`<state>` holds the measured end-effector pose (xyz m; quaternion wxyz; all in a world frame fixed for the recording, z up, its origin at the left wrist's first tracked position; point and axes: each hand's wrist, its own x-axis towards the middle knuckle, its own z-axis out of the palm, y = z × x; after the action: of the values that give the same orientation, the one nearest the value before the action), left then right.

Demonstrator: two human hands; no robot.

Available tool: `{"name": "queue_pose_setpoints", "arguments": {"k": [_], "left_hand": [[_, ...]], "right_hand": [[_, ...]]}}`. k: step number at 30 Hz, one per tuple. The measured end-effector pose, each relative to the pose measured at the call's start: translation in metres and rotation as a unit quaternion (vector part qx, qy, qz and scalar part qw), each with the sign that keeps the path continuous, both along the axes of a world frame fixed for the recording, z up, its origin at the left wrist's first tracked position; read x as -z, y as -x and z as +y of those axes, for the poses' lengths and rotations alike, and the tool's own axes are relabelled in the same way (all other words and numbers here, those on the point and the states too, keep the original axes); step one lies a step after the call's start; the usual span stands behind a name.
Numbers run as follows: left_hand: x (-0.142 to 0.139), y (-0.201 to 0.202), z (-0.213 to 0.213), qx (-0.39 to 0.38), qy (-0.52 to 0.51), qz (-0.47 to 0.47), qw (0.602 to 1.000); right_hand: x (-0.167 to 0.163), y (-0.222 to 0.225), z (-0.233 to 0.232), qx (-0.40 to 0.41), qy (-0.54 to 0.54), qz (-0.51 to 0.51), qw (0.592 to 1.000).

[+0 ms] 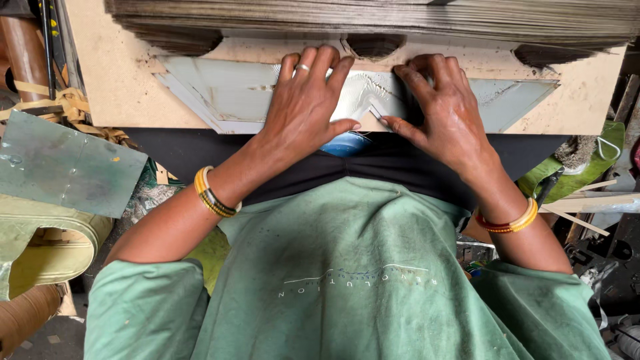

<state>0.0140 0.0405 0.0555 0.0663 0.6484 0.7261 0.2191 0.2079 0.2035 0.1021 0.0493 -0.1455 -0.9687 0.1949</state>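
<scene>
A stack of pale grey trapezoid-shaped card sheets [220,93] lies on a brown board [113,73] in front of me. My left hand [307,100] lies flat on the sheets near their middle, fingers spread and pointing away from me. My right hand [443,110] rests beside it, palm down, with thumb and forefinger pinching the near edge of the top sheet at a small notch [373,113]. Both wrists wear yellow and red bangles. My green shirt fills the lower frame.
A tall pile of flat brown sheets [400,20] lies across the far side of the board. A grey-green metal sheet [60,167] and rolled tape sit at the left. Wooden sticks [587,200], green cloth and clutter lie at the right.
</scene>
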Motion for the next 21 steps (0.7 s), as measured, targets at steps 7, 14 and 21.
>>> {"name": "queue_pose_setpoints", "arguments": {"k": [7, 14, 21], "left_hand": [[-0.007, -0.006, 0.006, -0.023, -0.012, -0.025, 0.999], [-0.014, -0.012, 0.001, -0.025, -0.051, 0.017, 0.998], [-0.032, -0.013, -0.006, -0.008, -0.044, 0.072, 0.996]], "right_hand": [[0.005, 0.004, 0.003, -0.009, -0.017, 0.018, 1.0], [0.009, -0.009, 0.002, 0.024, 0.0, 0.036, 0.999], [0.011, -0.025, -0.007, 0.036, -0.059, 0.061, 0.996]]}}
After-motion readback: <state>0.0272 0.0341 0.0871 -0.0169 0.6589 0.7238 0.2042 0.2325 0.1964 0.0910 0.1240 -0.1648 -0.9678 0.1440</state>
